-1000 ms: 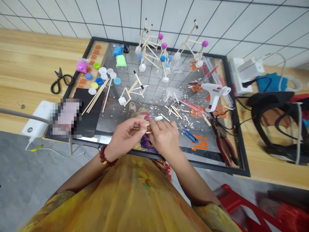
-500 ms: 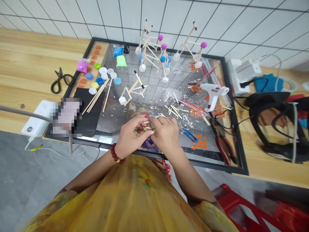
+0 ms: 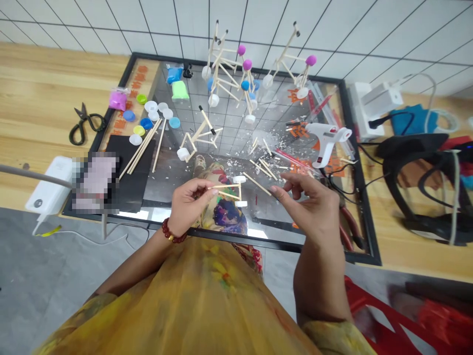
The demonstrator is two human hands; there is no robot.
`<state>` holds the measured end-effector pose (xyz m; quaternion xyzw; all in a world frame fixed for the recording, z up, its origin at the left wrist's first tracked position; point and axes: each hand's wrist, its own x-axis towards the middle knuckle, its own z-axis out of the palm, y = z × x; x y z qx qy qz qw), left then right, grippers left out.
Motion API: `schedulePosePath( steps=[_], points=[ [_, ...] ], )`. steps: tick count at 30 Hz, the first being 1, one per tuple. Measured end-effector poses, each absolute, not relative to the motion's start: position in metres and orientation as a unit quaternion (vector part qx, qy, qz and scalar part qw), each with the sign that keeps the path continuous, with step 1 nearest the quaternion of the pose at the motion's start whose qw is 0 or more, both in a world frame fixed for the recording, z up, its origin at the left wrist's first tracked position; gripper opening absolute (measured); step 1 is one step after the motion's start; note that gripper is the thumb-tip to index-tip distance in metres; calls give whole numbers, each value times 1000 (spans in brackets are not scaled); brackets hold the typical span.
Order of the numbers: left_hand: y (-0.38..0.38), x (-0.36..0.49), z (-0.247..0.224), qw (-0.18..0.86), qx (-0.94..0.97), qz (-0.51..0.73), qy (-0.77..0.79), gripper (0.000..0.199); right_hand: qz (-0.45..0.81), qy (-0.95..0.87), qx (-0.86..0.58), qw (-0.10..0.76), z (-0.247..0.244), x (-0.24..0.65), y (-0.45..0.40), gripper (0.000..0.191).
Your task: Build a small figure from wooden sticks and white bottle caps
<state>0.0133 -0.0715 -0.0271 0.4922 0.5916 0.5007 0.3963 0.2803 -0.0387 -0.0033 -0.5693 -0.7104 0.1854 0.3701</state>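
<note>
Between thumb and fingers, my left hand (image 3: 190, 204) pinches the ends of a small stick frame (image 3: 240, 190) with a white round cap at each end of its crossbar. My right hand (image 3: 312, 202) holds one end of a thin wooden stick (image 3: 257, 184) at its thumb tip, a little right of the frame and apart from it. Behind my left hand stands a stick model (image 3: 197, 135) with a white cap and black-tipped stick. Short cut sticks (image 3: 265, 168) and white scraps lie beyond my right hand.
Several stick models with coloured balls (image 3: 247, 64) stand at the back. A white glue gun (image 3: 325, 140), red-handled pliers (image 3: 349, 227) and a power strip (image 3: 364, 111) are at right. Long sticks (image 3: 142, 148), caps (image 3: 147, 123), scissors (image 3: 84, 123) and a phone (image 3: 98, 177) are at left.
My hands, close together before, are now apart; the right has moved right with a stick. The capped frame now shows in my left hand. The blue snips are no longer visible.
</note>
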Motion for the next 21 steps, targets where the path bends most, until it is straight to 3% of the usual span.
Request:
schedulePosePath(
  steps=[11,17,21],
  points=[
    [-79,2,-26,371,534,475,592,16,224,-730,-550,339,-13,262,-43,24],
    [-90,0,-28,340,559,469,594,11,159,-772,-568,234,-36,234,-67,45],
    [-95,-3,-30,331,586,457,582,9,170,-779,-561,222,-44,231,-68,30]
  ],
)
